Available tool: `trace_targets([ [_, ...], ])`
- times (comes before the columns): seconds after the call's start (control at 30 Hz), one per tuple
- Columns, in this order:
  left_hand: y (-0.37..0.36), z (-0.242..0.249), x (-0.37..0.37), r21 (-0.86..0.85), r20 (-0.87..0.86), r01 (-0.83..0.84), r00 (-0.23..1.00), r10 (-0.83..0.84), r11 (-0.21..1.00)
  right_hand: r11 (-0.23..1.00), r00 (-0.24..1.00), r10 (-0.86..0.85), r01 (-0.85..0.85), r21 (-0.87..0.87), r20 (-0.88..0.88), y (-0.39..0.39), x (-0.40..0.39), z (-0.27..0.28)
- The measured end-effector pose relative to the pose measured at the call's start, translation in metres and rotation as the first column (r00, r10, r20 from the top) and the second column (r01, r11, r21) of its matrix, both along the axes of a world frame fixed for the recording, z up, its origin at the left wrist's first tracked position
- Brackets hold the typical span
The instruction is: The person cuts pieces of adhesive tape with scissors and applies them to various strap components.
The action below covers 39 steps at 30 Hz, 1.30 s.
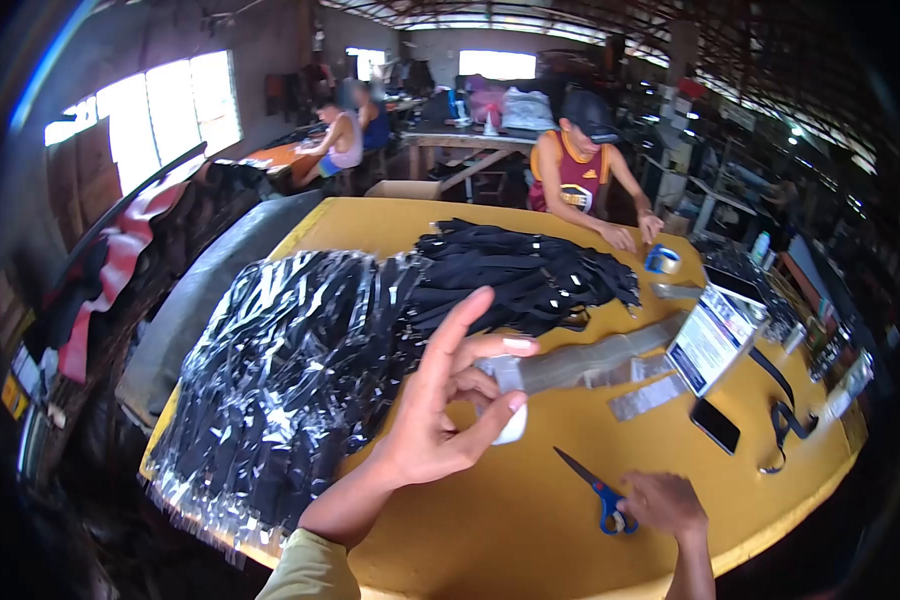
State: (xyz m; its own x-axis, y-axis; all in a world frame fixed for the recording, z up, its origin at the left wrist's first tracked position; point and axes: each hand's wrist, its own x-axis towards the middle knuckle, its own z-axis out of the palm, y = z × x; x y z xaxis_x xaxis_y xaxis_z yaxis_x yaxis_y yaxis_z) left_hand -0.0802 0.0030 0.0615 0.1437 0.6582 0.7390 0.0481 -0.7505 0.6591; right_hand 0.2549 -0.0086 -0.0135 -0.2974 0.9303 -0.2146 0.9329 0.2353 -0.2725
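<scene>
My left hand [450, 400] is raised over the yellow table [500, 520], pinching the end of a long clear plastic strip [590, 360] between thumb and fingers. The strip runs away to the right across the table. My right hand [665, 503] rests low on the table with its fingers on the blue handles of a pair of scissors [595, 487], whose blades point up-left. A large heap of black straps in shiny clear bags [280, 370] lies left of my left hand.
Loose black straps [530, 270] are piled mid-table. On the right lie a printed card box [715, 335], a phone [715, 425], a black lanyard [782, 425] and a tape roll [661, 259]. A person in a red jersey [580, 170] works at the far edge; other people sit behind.
</scene>
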Motion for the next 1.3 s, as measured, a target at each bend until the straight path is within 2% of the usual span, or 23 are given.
trace_targets([
  [0.07,0.002,-0.002,-0.003,0.005,-0.011,0.013,1.0,-0.013,1.0,0.999,0.999,-0.008,0.009,-0.036,0.031,-0.01,0.007,-0.022],
  [0.13,0.001,-0.002,-0.005,0.013,-0.035,0.003,0.999,-0.003,1.0,0.996,0.999,0.012,-0.007,0.091,-0.052,-0.016,0.011,-0.041],
  [0.27,0.002,-0.001,-0.005,0.009,-0.067,-0.017,0.998,0.017,1.0,0.988,0.99,-0.005,0.028,0.154,-0.144,-0.019,0.008,-0.048],
  [0.37,0.002,0.0,-0.005,0.006,-0.068,-0.025,0.997,0.025,1.0,0.981,0.998,-0.032,0.043,0.188,-0.059,-0.023,-0.007,-0.043],
  [0.43,0.002,0.0,-0.006,0.011,-0.062,-0.038,0.997,0.039,0.999,0.992,0.999,-0.04,0.042,0.123,-0.023,-0.024,-0.014,-0.04],
  [0.57,0.004,0.002,-0.011,-0.038,-0.029,-0.001,1.0,0.0,0.999,0.993,0.997,-0.055,0.049,0.107,0.058,-0.013,-0.002,-0.059],
  [0.63,0.003,0.003,-0.011,-0.081,-0.006,0.009,1.0,-0.01,0.997,0.982,0.989,0.018,0.01,0.186,-0.149,-0.005,0.011,-0.059],
  [0.67,0.004,0.003,-0.012,-0.081,-0.01,0.024,1.0,-0.025,0.996,0.983,0.99,0.002,0.024,0.18,-0.144,-0.003,0.013,-0.049],
  [0.73,0.003,0.004,-0.012,-0.103,-0.001,0.045,0.999,-0.046,0.994,0.986,0.973,-0.053,0.015,-0.167,-0.226,0.011,0.012,-0.017],
  [0.77,0.004,0.004,-0.011,-0.095,0.0,0.052,0.999,-0.053,0.994,0.987,0.973,-0.058,0.022,-0.159,-0.225,0.015,0.014,-0.007],
  [0.87,0.001,0.006,-0.011,-0.134,0.047,0.107,0.994,-0.101,0.985,0.968,0.862,-0.059,-0.074,-0.241,-0.504,0.031,0.033,0.01],
  [0.9,0.0,0.007,-0.013,-0.139,0.021,0.105,0.994,-0.103,0.985,0.968,0.859,-0.034,-0.1,-0.232,-0.511,0.033,0.029,0.023],
  [0.97,-0.001,0.009,-0.014,-0.13,-0.003,0.13,0.991,-0.132,0.983,0.992,0.856,0.117,-0.078,0.098,-0.503,0.029,0.026,0.065],
  [1.1,0.0,0.005,-0.011,-0.145,0.029,0.168,0.986,-0.165,0.975,0.997,0.844,0.072,-0.049,0.057,-0.531,0.019,0.002,0.13],
  [1.17,0.0,0.004,-0.011,-0.134,-0.002,0.165,0.986,-0.167,0.977,0.957,0.89,0.263,-0.193,0.215,-0.371,0.017,-0.011,0.15],
  [1.2,0.0,0.004,-0.011,-0.131,-0.015,0.163,0.986,-0.167,0.978,0.962,0.894,0.249,-0.182,0.206,-0.373,0.018,-0.016,0.156],
  [1.27,-0.002,0.003,-0.008,-0.137,-0.024,0.169,0.984,-0.174,0.976,0.915,0.897,0.36,-0.287,0.283,-0.256,0.019,-0.022,0.162],
  [1.3,-0.002,0.003,-0.007,-0.13,-0.026,0.175,0.983,-0.18,0.976,0.918,0.9,0.353,-0.281,0.279,-0.256,0.02,-0.022,0.161],
])
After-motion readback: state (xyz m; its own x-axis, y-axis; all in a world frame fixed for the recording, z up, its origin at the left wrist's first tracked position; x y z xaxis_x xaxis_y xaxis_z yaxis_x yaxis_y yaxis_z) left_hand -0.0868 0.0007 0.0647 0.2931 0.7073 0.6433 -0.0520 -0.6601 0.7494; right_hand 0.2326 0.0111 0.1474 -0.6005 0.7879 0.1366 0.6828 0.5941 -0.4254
